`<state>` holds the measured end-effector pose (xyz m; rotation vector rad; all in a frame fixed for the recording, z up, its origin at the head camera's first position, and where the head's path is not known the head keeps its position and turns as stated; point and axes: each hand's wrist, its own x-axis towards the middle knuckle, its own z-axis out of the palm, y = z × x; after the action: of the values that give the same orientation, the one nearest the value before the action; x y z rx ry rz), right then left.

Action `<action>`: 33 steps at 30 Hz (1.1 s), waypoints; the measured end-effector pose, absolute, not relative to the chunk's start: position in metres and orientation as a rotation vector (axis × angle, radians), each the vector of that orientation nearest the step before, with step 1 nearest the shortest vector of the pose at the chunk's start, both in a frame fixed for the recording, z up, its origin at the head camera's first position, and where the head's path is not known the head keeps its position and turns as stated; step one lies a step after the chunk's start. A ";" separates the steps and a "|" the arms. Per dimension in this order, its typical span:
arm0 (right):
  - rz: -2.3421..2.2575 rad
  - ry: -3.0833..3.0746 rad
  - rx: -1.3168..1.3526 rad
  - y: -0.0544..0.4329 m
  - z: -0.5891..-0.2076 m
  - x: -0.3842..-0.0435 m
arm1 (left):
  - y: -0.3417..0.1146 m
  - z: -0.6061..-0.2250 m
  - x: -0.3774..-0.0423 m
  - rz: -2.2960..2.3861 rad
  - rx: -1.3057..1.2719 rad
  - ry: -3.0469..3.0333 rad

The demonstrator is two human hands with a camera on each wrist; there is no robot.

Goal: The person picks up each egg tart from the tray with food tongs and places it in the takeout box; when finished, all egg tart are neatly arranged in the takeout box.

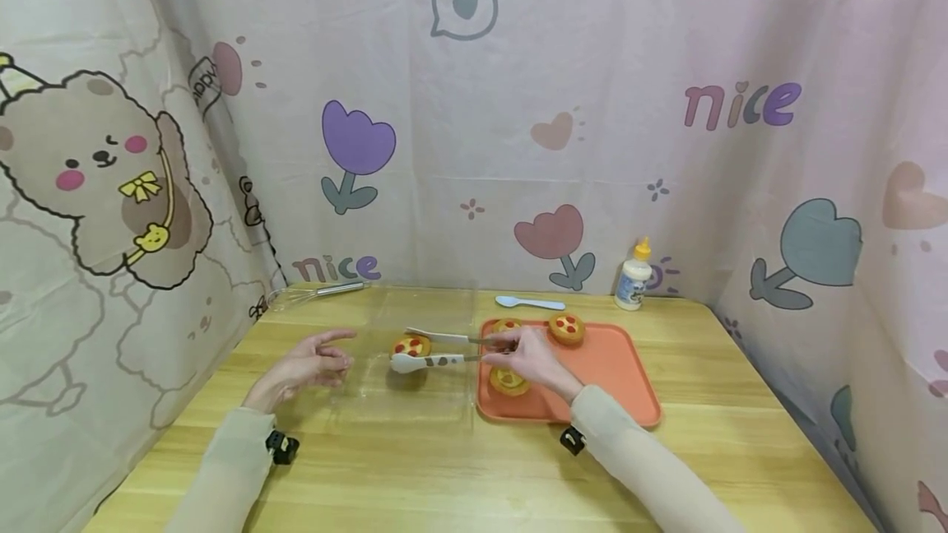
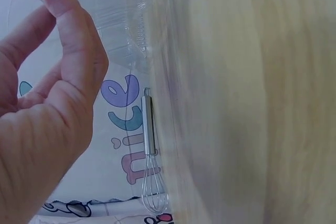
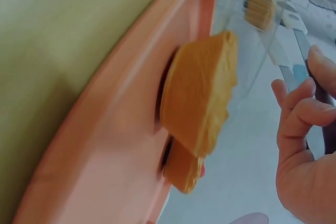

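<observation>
My right hand [image 1: 535, 359] grips a pair of tongs [image 1: 443, 361] with pale, spotted tips. Between those tips is a small pizza-topped tart [image 1: 411, 346], at the clear plastic container [image 1: 370, 414]; whether it touches the container floor I cannot tell. Beside the container's left wall, my left hand [image 1: 305, 368] holds nothing, its fingers loosely bent. On the orange tray [image 1: 611, 368] under and around my right hand are three more tarts: one at the back right [image 1: 566, 329], one partly hidden at the back left [image 1: 507, 325], and a yellow-topped one [image 1: 509, 382] nearer me.
A wire whisk [image 1: 333, 290] lies at the back left of the wooden table [image 1: 415, 475]. Behind the tray are a pale blue spoon [image 1: 529, 303] and a white bottle with a yellow cap [image 1: 633, 280]. A printed curtain [image 1: 459, 105] hangs at the back and sides.
</observation>
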<state>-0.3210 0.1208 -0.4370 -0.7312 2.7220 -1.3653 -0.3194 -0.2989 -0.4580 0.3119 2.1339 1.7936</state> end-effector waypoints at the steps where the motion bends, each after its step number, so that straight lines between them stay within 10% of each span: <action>1: -1.351 2.736 -0.731 0.119 -0.437 -0.321 | -0.299 -0.458 -0.320 1.792 0.310 2.136; 33: -1.323 2.706 -0.741 0.080 -0.444 -0.326 | -0.297 -0.456 -0.320 1.787 0.340 2.120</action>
<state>-0.3264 0.0804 -0.4437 -0.7406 2.7060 -1.3229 -0.3205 -0.2968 -0.4556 0.3398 2.1204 1.7873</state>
